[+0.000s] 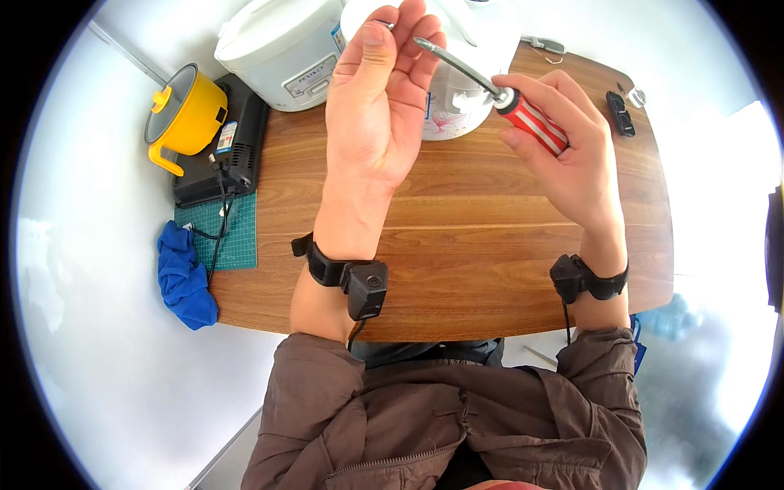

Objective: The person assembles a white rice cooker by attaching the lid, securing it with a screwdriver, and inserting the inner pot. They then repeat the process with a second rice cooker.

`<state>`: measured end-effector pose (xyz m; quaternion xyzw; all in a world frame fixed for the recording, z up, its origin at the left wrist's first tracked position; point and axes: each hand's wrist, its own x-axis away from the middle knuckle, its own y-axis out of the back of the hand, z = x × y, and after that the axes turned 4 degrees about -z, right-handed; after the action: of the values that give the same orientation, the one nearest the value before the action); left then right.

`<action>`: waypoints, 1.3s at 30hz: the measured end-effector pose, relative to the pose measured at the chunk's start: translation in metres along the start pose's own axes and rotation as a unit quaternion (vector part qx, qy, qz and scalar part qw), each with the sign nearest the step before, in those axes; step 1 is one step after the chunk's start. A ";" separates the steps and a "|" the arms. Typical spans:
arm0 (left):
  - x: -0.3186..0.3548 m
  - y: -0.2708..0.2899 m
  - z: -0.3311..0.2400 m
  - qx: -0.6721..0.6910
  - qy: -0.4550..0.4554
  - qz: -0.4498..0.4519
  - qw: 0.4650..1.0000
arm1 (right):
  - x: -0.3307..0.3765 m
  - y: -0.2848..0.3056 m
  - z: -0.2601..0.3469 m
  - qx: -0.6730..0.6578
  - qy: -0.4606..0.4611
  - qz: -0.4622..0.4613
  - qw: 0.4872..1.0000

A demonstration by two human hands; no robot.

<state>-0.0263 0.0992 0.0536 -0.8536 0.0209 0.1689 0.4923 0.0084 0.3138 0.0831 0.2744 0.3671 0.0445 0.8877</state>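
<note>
My right hand (576,143) is closed round the red and white striped handle of a screwdriver (535,122). Its metal shaft slants up and to the left, and the tip ends beside the fingers of my left hand (377,106). That hand is raised palm up, its thumb and forefinger closed on a small shiny metal piece (385,25), too small to name. Behind my hands stand a white rice cooker (282,57) and another white, rounded appliance (457,106), partly covered by my left hand and the screwdriver.
To the left, a yellow pot (192,114) rests on a black appliance (249,139) with a cord. A green cutting mat (241,245) and a blue cloth (184,278) lie nearer. At the back right are a grey-handled tool (543,44) and a black object (621,113) on the wooden table (457,269).
</note>
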 end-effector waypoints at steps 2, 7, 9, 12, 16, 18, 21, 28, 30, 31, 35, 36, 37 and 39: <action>0.002 -0.001 0.004 0.003 0.017 0.004 1.000 | 0.002 -0.006 -0.002 0.013 -0.003 -0.010 1.000; 0.005 -0.003 0.011 0.016 0.049 0.028 0.998 | 0.003 -0.011 -0.004 0.007 -0.002 -0.023 1.000; 0.005 -0.002 0.012 0.020 0.052 0.031 0.998 | 0.003 -0.011 -0.003 0.010 -0.001 -0.025 1.000; 0.005 -0.003 0.012 0.025 0.055 0.034 0.998 | 0.004 -0.011 -0.003 0.015 0.002 -0.027 1.000; 0.004 -0.004 0.011 0.037 0.060 0.025 0.997 | 0.004 -0.011 -0.003 0.007 0.004 -0.026 1.000; 0.004 -0.005 0.010 0.040 0.061 0.018 0.997 | 0.005 -0.011 -0.003 0.007 0.005 -0.027 1.000; 0.004 -0.006 0.008 0.021 0.055 0.017 0.998 | 0.006 -0.011 -0.001 0.013 0.002 -0.026 1.000; 0.003 -0.006 0.007 -0.046 0.016 0.029 0.998 | 0.007 -0.009 0.001 0.045 0.012 -0.042 0.998; 0.004 -0.010 0.005 -0.113 -0.013 0.034 0.993 | 0.008 -0.008 0.002 0.060 0.011 -0.048 0.997; 0.007 -0.017 0.001 -0.166 -0.034 0.037 0.985 | 0.008 -0.008 0.002 0.068 0.012 -0.051 0.996; 0.008 -0.020 -0.003 -0.264 -0.079 0.040 0.961 | 0.007 -0.008 0.003 0.066 0.005 -0.061 0.996; 0.008 -0.020 -0.002 -0.253 -0.073 0.042 0.964 | 0.007 -0.008 0.002 0.064 0.007 -0.062 0.996; 0.008 -0.019 -0.002 -0.242 -0.066 0.044 0.967 | 0.008 -0.008 0.002 0.061 0.009 -0.064 0.996; 0.007 -0.018 0.000 -0.223 -0.060 0.054 0.971 | 0.008 -0.008 0.002 0.059 0.009 -0.065 0.996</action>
<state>-0.0157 0.1091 0.0667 -0.9280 -0.0009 0.2460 0.2799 0.0141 0.3085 0.0752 0.3013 0.3944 -0.0325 0.8675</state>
